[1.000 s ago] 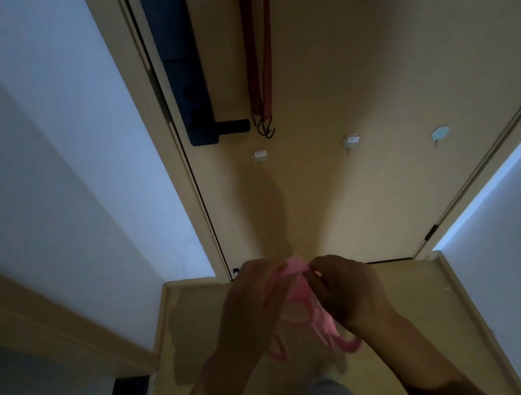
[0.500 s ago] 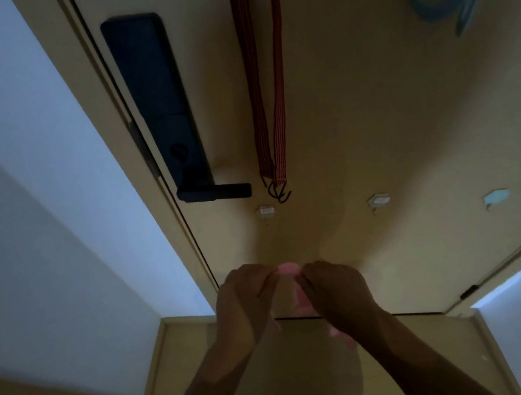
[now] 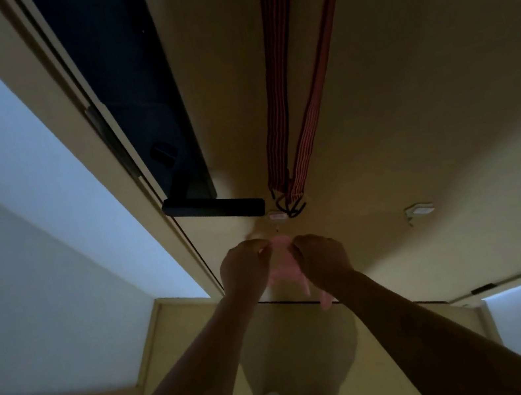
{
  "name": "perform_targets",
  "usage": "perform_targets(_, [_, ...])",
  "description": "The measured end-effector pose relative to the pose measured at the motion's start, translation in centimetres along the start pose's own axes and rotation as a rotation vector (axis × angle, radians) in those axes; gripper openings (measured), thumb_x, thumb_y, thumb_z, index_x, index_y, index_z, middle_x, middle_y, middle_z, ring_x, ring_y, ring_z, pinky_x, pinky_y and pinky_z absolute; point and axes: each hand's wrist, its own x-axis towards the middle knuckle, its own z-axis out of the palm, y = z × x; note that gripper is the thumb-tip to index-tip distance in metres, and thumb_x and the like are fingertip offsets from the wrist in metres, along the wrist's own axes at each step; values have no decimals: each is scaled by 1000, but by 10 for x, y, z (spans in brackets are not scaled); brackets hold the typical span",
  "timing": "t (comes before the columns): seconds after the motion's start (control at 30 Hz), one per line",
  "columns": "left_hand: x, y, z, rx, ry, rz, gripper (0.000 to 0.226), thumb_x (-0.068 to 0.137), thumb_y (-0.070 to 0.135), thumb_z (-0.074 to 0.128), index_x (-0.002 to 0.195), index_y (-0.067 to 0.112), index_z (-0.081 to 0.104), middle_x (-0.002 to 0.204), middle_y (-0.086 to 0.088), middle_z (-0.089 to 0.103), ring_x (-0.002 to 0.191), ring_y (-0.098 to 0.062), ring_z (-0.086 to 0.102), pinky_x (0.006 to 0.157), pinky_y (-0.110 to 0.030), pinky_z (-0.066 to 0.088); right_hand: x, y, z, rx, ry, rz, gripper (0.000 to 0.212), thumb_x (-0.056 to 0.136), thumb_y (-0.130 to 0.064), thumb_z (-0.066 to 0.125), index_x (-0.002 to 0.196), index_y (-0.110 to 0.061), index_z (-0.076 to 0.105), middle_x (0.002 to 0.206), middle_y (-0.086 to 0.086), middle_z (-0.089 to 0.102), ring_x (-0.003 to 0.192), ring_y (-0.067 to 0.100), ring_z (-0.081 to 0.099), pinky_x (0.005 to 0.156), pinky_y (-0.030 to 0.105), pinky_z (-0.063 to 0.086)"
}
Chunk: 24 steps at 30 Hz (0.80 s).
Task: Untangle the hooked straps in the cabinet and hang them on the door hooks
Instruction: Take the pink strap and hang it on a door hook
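Tan door (image 3: 403,67) fills upper frame; red strap (image 3: 288,105) hangs top centre. Left hand (image 3: 243,266) and right hand (image 3: 323,256), fingers curled, pinch pink strap (image 3: 284,269) at centre, just below hook (image 3: 278,216), likely to loop it on.

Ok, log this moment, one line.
left hand: pinches pink strap | right hand: pinches it | red striped strap: hangs on door
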Motion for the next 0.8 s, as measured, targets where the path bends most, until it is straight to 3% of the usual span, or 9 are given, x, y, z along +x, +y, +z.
perform_targets(0.3, [43, -4, 19, -3, -35, -61, 28, 95, 29, 47, 113, 22, 66, 117, -1, 67, 101, -20, 64, 84, -29, 50, 43, 10, 23, -1, -31, 89, 35, 100, -32, 30, 103, -9, 57, 105, 12, 64, 94, 32, 62, 76, 34, 46])
perform_targets(0.47, [53, 1, 25, -74, -14, -174, 29, 95, 29, 48, 115, 17, 65, 118, -4, 65, 101, -21, 62, 73, -24, 39, 55, 16, 31, -25, -30, 112, 36, 100, -29, 30, 103, -7, 59, 100, 13, 66, 89, 30, 63, 70, 31, 45])
perform_targets(0.63, [57, 0, 29, -44, -82, -168, 28, 96, 27, 47, 114, 19, 66, 117, -2, 66, 101, -20, 62, 63, -21, 37, 58, 17, 39, -25, -52, 123, 33, 99, -29, 33, 102, -9, 59, 98, 11, 66, 86, 28, 64, 74, 33, 49])
perform_targets(0.8, [56, 2, 31, -23, -109, -145, 27, 96, 27, 46, 111, 22, 67, 112, -1, 67, 96, -18, 62, 65, -22, 36, 55, 13, 46, 7, -62, 159, 31, 99, -27, 33, 106, -12, 60, 103, 9, 65, 92, 26, 63, 75, 32, 47])
